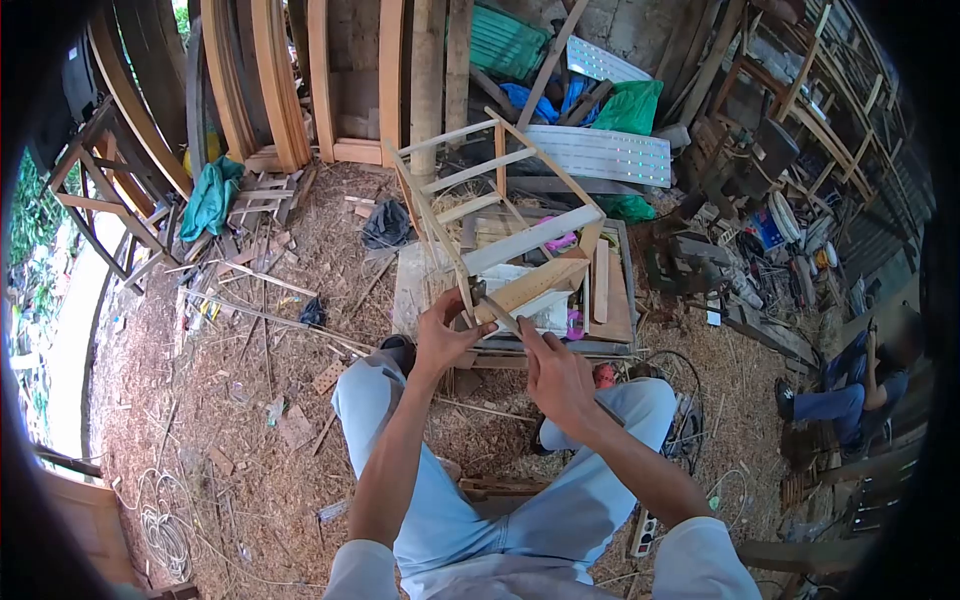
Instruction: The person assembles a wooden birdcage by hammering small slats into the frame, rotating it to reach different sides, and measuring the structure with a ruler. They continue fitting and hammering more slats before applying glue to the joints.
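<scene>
**A:** From the head view, what are the hands doing?

**B:** The left hand point(445, 338) is closed around the near lower corner of a wooden frame point(530, 240), with the thumb and fingers wrapped over the slat where two pieces meet. The right hand point(557, 378) is just beside it. Its fingers pinch a thin tool point(503, 317), and the tip points up and to the left at that same corner.

**A:** What kind of tool is it?

**B:** I cannot tell. It is slim and partly hidden by the fingers.

**A:** Where does the frame stand?

**B:** It is an open box of pale slats, tilted, and it rests on a low bench point(618, 315) straight in front of the person's knees. The corner in the left hand hangs over the bench's near edge. Both forearms reach out over legs in light blue trousers.

**A:** What lies around them?

**B:** The floor point(250, 430) is covered in shavings and offcuts. A green tarp point(212, 195) lies crumpled well off to the left. Curved planks point(260, 80) lean against the wall behind it. A white panel point(600, 155) lies behind the frame, to its right. A rope coil point(165, 535) sits at the lower left.

**A:** Is anyone else there?

**B:** A seated person point(855, 400) in dark clothes is at the far right, well apart from the bench. I cannot make out that person's hands.
</scene>
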`<control>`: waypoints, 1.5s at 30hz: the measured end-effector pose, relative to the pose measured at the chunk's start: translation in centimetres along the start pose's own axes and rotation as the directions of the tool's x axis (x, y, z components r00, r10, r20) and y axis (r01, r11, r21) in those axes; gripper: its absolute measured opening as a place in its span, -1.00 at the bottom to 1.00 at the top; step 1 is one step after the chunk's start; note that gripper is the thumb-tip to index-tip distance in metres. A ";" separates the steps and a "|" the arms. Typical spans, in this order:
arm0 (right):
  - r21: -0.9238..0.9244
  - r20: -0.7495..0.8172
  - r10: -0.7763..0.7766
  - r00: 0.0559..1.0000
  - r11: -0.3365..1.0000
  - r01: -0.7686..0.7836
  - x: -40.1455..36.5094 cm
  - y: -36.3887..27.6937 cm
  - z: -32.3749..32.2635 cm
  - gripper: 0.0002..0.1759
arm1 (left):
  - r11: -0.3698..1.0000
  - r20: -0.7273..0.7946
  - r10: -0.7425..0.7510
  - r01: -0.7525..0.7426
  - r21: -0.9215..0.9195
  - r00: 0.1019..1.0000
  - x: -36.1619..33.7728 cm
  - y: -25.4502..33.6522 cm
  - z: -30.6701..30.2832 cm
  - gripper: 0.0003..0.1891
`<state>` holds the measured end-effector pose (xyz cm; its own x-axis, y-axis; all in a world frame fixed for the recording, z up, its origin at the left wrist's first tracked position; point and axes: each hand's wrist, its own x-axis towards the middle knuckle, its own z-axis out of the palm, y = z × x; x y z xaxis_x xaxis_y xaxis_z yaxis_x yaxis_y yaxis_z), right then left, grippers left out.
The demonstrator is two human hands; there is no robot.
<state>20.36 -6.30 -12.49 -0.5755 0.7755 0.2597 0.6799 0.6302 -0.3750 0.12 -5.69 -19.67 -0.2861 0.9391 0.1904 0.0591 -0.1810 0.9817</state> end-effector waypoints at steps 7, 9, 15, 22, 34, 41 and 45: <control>0.012 -0.006 0.015 1.000 1.000 -0.014 0.0 -0.2 0.0 -0.43 | 0.999 0.001 0.037 -0.037 0.010 0.999 0.1 -0.1 0.1 -0.35; 0.042 -0.087 0.000 0.996 0.999 0.004 -0.4 -0.2 0.3 -0.42 | 1.000 -0.001 0.022 -0.022 0.009 1.000 0.1 -0.1 0.3 -0.36; 0.021 -0.054 0.021 0.998 1.000 -0.020 -0.3 0.1 0.6 -0.44 | 0.996 -0.018 -0.007 0.009 0.093 1.000 -0.1 0.7 0.4 -0.36; 0.035 -0.083 0.001 0.997 0.999 0.002 -0.4 0.4 0.5 -0.45 | 0.990 -0.004 0.053 -0.052 0.129 0.999 0.1 -0.3 0.3 -0.37; 0.062 -0.088 0.066 0.994 0.996 -0.060 -0.1 0.3 0.3 -0.52 | 0.983 -0.009 0.104 -0.101 0.155 0.995 0.0 -0.4 0.3 -0.40; 0.205 -0.236 0.037 0.971 0.979 0.012 -1.2 2.2 0.9 -0.63 | 0.994 -0.022 0.073 -0.071 0.086 0.997 -0.1 -1.5 0.5 -0.36; 0.356 -0.323 0.204 0.924 0.931 -0.081 -1.2 5.4 0.9 -0.71 | 0.989 -0.038 0.133 -0.130 0.069 0.990 0.0 -2.1 0.7 -0.38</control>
<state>24.29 -3.82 -15.64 -0.2460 0.8578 0.4512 0.5182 0.5098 -0.6867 0.66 -5.16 -21.75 -0.3122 0.8948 0.3192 0.1619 -0.2810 0.9460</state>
